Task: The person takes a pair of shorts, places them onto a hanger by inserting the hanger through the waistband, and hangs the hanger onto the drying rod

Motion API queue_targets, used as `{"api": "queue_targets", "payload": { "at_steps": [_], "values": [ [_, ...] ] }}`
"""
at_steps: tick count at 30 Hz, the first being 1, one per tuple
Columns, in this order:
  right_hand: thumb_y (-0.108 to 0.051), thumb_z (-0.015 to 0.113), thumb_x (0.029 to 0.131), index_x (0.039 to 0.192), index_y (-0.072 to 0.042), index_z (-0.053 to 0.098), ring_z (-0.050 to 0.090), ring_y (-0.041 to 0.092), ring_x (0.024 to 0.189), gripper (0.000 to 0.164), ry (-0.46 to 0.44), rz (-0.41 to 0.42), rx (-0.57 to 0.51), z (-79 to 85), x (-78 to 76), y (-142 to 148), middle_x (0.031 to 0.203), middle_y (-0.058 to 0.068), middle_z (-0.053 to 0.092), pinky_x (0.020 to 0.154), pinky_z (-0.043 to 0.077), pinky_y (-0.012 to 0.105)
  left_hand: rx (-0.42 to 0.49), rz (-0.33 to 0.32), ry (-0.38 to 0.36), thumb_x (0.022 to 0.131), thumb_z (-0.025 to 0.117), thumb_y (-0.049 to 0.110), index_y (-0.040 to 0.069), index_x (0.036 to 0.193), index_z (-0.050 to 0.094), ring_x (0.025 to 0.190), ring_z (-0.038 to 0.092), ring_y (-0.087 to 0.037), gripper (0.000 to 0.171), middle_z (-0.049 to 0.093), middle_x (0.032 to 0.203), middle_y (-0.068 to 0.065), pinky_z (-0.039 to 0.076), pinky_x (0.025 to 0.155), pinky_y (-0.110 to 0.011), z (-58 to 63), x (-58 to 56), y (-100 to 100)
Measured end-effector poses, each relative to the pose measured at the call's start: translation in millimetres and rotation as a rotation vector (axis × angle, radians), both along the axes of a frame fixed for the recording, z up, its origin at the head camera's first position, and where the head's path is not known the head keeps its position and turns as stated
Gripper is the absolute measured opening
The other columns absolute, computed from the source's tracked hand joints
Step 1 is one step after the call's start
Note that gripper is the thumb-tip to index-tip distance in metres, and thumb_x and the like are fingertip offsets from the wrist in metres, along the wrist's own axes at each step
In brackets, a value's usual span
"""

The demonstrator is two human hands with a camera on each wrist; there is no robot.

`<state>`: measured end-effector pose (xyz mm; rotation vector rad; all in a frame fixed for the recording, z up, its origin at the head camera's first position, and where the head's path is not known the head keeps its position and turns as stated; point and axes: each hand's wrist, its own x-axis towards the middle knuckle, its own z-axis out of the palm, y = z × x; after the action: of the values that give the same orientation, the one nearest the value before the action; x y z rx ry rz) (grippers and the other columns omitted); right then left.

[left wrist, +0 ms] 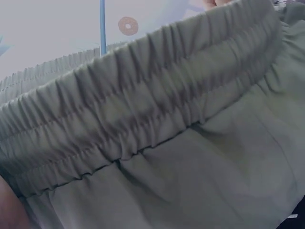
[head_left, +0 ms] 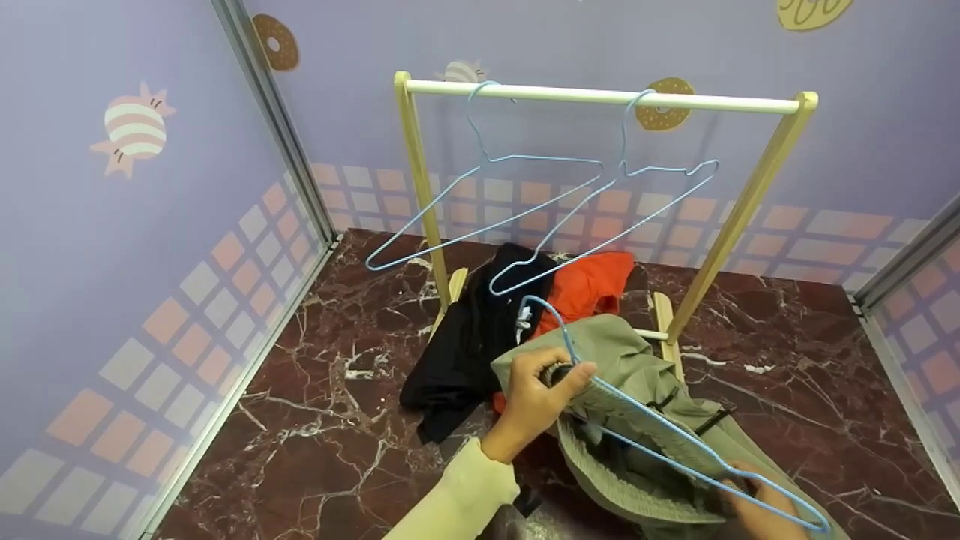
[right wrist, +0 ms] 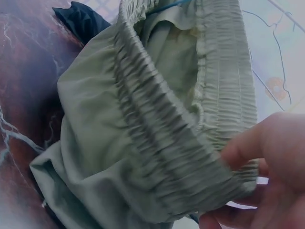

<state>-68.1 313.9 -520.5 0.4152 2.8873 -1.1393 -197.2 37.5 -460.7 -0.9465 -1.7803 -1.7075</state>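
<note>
Olive-green pants (head_left: pixel 611 345) with a gathered elastic waistband (right wrist: pixel 167 124) hang partly lifted in front of me, the waist opening facing up and toward me. My left hand (head_left: pixel 536 397) pinches the waistband and the neck of a light blue wire clothes hanger (head_left: pixel 645 409). The hanger's hook sticks up above that hand. Its lower bar passes into the waist opening. Near the hanger's far end, my right hand (head_left: pixel 761 502) grips the other side of the waistband, partly behind the wire. In the right wrist view, thumb and fingers pinch the waistband's edge.
Behind stands a wooden clothes rack (head_left: pixel 731 217) with two blue hangers (head_left: pixel 480 229) (head_left: pixel 600 247) on its white rail. Black clothing (head_left: pixel 457 352) and a red garment (head_left: pixel 592 281) lie on the dark marbled floor (head_left: pixel 315 450) below. Patterned walls enclose the space.
</note>
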Motion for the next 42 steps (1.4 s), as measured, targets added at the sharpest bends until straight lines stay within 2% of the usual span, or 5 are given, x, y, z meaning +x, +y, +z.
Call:
{"api": "queue_targets", "payload": {
  "at_steps": [4, 21, 28, 38, 42],
  "values": [
    [0.002, 0.061, 0.080, 0.095, 0.006, 0.064, 0.044, -0.007, 0.062, 0.016, 0.195, -0.029, -0.019, -2.7, 1.4, 10, 0.069, -0.019, 0.055, 0.057, 0.039, 0.019, 0.007, 0.011, -0.025, 0.082, 0.067, 0.022, 0.011, 0.059, 0.052, 0.050, 0.035, 0.001, 0.030, 0.043, 0.051, 0.002, 0.030, 0.047, -0.014, -1.1, -1.4, -2],
    [-0.020, 0.054, 0.092, 0.101, -0.008, 0.066, 0.058, 0.003, 0.068, 0.019, 0.110, -0.227, -0.369, 41.6, 10.4, 30, 0.076, -0.021, 0.062, 0.061, 0.047, 0.021, -0.013, 0.047, 0.014, 0.078, 0.068, 0.007, 0.006, 0.055, 0.048, 0.045, 0.032, -0.009, 0.030, 0.036, 0.049, -0.001, 0.024, 0.048, -0.012, 29.4, 14.4, -8],
    [-0.020, 0.054, 0.091, 0.099, -0.011, 0.067, 0.061, 0.009, 0.071, 0.018, 0.085, -0.275, -0.568, 56.3, 15.2, 34, 0.080, -0.013, 0.065, 0.062, 0.050, 0.025, -0.068, 0.104, 0.080, 0.082, 0.067, 0.025, 0.013, 0.056, 0.050, 0.049, 0.033, 0.001, 0.033, 0.039, 0.049, 0.004, 0.027, 0.047, -0.012, 0.3, -1.6, -3],
    [-0.021, 0.049, 0.094, 0.089, -0.027, 0.065, 0.017, 0.021, 0.042, 0.018, 0.100, -0.254, -0.573, 67.3, 20.5, 32, 0.060, -0.015, 0.051, 0.039, 0.024, 0.036, -0.185, 0.205, 0.169, 0.081, 0.068, 0.032, 0.019, 0.058, 0.054, 0.050, 0.041, 0.002, 0.030, 0.050, 0.052, 0.008, 0.032, 0.051, -0.009, -0.5, -0.6, -2],
    [-0.020, 0.053, 0.092, 0.088, -0.021, 0.066, 0.028, 0.017, 0.043, 0.014, 0.128, -0.257, -0.618, 71.3, 19.5, 29, 0.058, -0.012, 0.052, 0.043, 0.031, 0.032, -0.222, 0.248, 0.202, 0.080, 0.068, 0.036, 0.020, 0.057, 0.054, 0.050, 0.041, 0.001, 0.031, 0.050, 0.052, 0.009, 0.032, 0.052, -0.009, -1.2, 0.0, -1]
  ]
}}
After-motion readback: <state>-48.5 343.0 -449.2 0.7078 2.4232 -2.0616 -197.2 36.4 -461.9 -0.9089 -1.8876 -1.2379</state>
